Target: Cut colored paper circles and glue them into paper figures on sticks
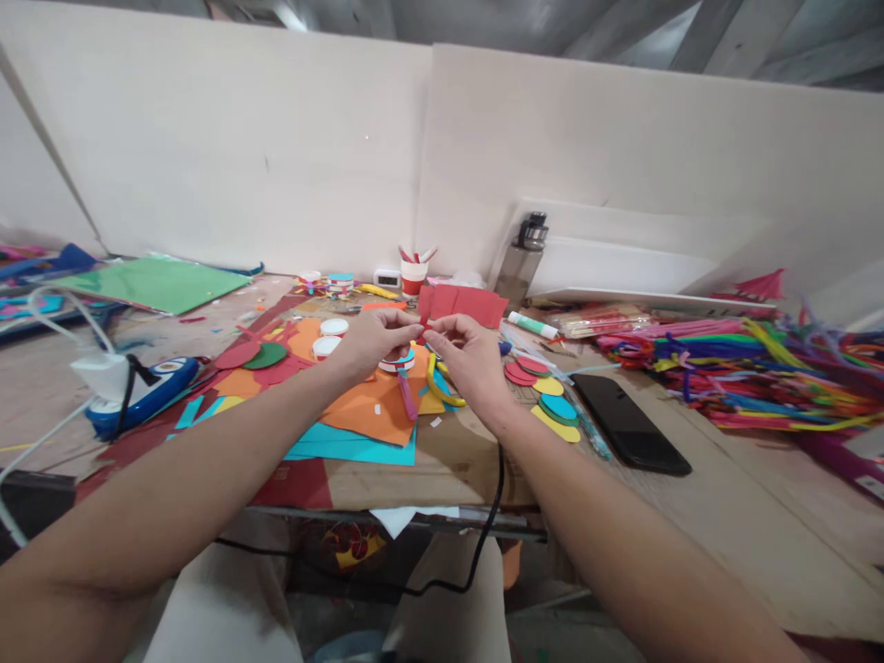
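My left hand (pixel 387 338) and my right hand (pixel 471 354) meet over the middle of the table, fingertips pinched close together. Between them is a small strip of red paper (pixel 424 311), partly hidden by the fingers. Just behind lies a red paper sheet (pixel 470 306). Under the hands, a small white, blue and red round piece (pixel 397 365) shows in part, with a pink strip (pixel 408 398) below it. A yellow loop (pixel 434 379) with some blue is beside my right hand. Orange paper (pixel 377 410) and blue paper (pixel 352 446) lie nearer me.
Coloured paper discs (pixel 552 401) and a black phone (pixel 628 424) lie to the right, beyond them many pipe cleaners (pixel 725 368). A glue stick (pixel 531 325), bottle (pixel 519 267) and cup of pens (pixel 414 275) stand or lie behind. A blue device (pixel 148 401) with cables is left.
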